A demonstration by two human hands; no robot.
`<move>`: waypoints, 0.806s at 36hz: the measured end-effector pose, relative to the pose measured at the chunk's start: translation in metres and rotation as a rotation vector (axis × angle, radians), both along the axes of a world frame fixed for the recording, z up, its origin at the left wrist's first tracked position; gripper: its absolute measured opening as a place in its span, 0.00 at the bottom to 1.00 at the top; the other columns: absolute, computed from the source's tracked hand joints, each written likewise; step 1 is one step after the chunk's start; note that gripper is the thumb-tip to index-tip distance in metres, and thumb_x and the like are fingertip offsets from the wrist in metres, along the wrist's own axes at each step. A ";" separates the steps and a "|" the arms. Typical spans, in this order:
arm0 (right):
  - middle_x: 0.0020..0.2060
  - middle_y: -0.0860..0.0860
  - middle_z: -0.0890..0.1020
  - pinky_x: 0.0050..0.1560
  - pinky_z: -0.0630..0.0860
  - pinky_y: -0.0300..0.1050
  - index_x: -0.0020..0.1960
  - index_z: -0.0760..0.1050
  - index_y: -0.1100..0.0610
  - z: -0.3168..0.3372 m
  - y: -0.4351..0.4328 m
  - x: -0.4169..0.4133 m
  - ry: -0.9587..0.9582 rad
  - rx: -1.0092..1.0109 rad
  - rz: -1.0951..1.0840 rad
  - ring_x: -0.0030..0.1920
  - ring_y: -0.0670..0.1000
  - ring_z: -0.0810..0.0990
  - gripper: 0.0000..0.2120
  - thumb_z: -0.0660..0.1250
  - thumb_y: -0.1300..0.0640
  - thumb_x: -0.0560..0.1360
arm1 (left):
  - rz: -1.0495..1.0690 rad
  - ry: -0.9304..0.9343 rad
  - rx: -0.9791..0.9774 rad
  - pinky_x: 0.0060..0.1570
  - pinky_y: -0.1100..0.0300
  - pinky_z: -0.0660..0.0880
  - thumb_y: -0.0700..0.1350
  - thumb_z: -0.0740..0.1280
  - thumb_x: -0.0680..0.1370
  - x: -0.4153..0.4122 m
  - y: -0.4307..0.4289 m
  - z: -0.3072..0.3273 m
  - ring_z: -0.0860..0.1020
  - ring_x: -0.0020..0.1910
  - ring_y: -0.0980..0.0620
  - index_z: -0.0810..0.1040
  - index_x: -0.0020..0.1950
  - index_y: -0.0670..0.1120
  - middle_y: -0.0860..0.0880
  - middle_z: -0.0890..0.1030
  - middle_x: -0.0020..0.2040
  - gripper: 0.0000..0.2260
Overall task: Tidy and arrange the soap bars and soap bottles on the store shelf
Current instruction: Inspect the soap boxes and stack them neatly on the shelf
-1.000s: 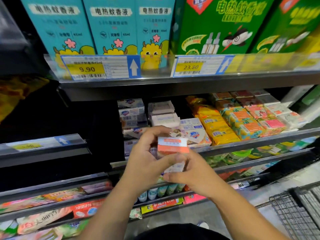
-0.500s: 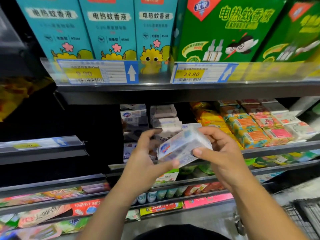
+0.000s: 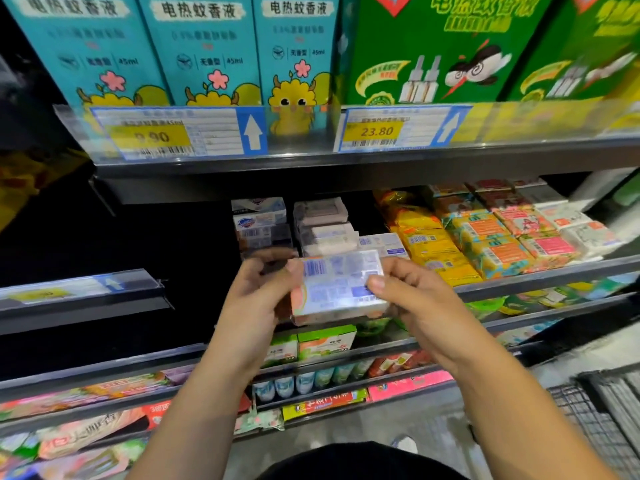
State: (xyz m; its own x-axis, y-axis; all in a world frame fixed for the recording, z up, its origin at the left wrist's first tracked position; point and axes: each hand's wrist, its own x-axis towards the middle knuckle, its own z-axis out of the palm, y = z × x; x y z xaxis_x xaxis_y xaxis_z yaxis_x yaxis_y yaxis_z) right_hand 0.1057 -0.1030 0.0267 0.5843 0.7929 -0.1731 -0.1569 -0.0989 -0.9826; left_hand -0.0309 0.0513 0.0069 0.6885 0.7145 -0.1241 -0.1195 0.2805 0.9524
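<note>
Since the frame half a second back, the soap pack has been turned so its barcode side faces me. I see both hands clamped on it: the left hand curls round its left edge and the right hand pinches its right end. It hangs in front of the middle shelf, hiding the front of the white soap stacks. Yellow packs and orange-labelled packs fill that shelf to the right. Teal boxes and green boxes stand on the shelf above. A wire basket sits low right.
</note>
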 end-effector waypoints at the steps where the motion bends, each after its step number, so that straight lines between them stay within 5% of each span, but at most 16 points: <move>1: 0.44 0.56 0.81 0.41 0.77 0.40 0.52 0.80 0.60 -0.002 0.001 -0.002 0.031 -0.072 -0.024 0.41 0.49 0.80 0.20 0.75 0.45 0.70 | 0.010 0.063 -0.022 0.30 0.56 0.75 0.50 0.76 0.72 0.002 0.000 -0.001 0.81 0.36 0.47 0.77 0.50 0.47 0.46 0.83 0.39 0.12; 4: 0.34 0.57 0.80 0.31 0.70 0.43 0.57 0.80 0.54 -0.008 0.004 -0.007 0.067 -0.271 -0.048 0.30 0.51 0.77 0.18 0.70 0.42 0.76 | -0.046 0.247 -0.014 0.26 0.59 0.70 0.50 0.68 0.79 0.004 0.000 -0.008 0.73 0.21 0.50 0.73 0.49 0.44 0.48 0.75 0.27 0.10; 8: 0.33 0.56 0.83 0.23 0.63 0.39 0.60 0.75 0.51 -0.009 0.002 -0.007 0.058 -0.345 0.039 0.25 0.49 0.72 0.15 0.65 0.43 0.79 | -0.137 0.373 0.074 0.29 0.57 0.70 0.53 0.63 0.82 0.001 0.002 -0.015 0.73 0.20 0.50 0.74 0.58 0.48 0.47 0.75 0.27 0.11; 11: 0.39 0.57 0.83 0.25 0.70 0.39 0.60 0.74 0.48 -0.007 0.001 -0.003 0.105 -0.309 0.042 0.29 0.51 0.77 0.12 0.67 0.46 0.78 | -0.206 0.376 0.136 0.32 0.53 0.77 0.50 0.61 0.83 -0.001 0.003 -0.008 0.79 0.26 0.48 0.71 0.61 0.51 0.52 0.78 0.29 0.08; 15: 0.49 0.55 0.80 0.34 0.81 0.45 0.61 0.74 0.51 -0.002 0.008 -0.001 0.179 -0.167 0.000 0.37 0.55 0.81 0.08 0.62 0.54 0.82 | -0.240 0.324 0.164 0.37 0.55 0.81 0.45 0.61 0.84 -0.001 0.007 0.004 0.81 0.39 0.49 0.71 0.68 0.50 0.49 0.82 0.49 0.13; 20: 0.53 0.50 0.86 0.52 0.82 0.53 0.60 0.77 0.50 0.005 0.020 -0.001 0.215 -0.059 -0.067 0.54 0.53 0.85 0.15 0.59 0.43 0.82 | -0.247 0.197 0.317 0.49 0.63 0.80 0.40 0.65 0.80 -0.003 0.008 0.008 0.81 0.45 0.60 0.73 0.67 0.49 0.51 0.81 0.50 0.16; 22: 0.55 0.51 0.85 0.52 0.82 0.51 0.59 0.77 0.53 0.005 0.026 -0.002 0.173 -0.061 -0.086 0.53 0.51 0.85 0.16 0.62 0.43 0.80 | -0.267 0.155 0.335 0.47 0.66 0.78 0.41 0.68 0.77 -0.003 0.008 0.009 0.81 0.48 0.60 0.74 0.63 0.50 0.53 0.83 0.51 0.15; 25: 0.46 0.50 0.81 0.42 0.82 0.48 0.45 0.75 0.54 0.002 0.031 -0.003 0.083 -0.007 -0.163 0.45 0.48 0.84 0.05 0.69 0.57 0.78 | -0.275 0.170 0.388 0.48 0.64 0.78 0.45 0.73 0.72 -0.001 0.010 0.006 0.82 0.50 0.58 0.77 0.55 0.51 0.55 0.84 0.49 0.13; 29: 0.41 0.46 0.81 0.44 0.74 0.48 0.42 0.77 0.45 -0.003 0.036 0.002 -0.208 0.055 -0.124 0.44 0.50 0.78 0.11 0.71 0.60 0.67 | -0.284 0.409 0.794 0.57 0.67 0.72 0.51 0.78 0.71 0.005 0.015 0.013 0.77 0.57 0.61 0.76 0.59 0.58 0.58 0.78 0.59 0.19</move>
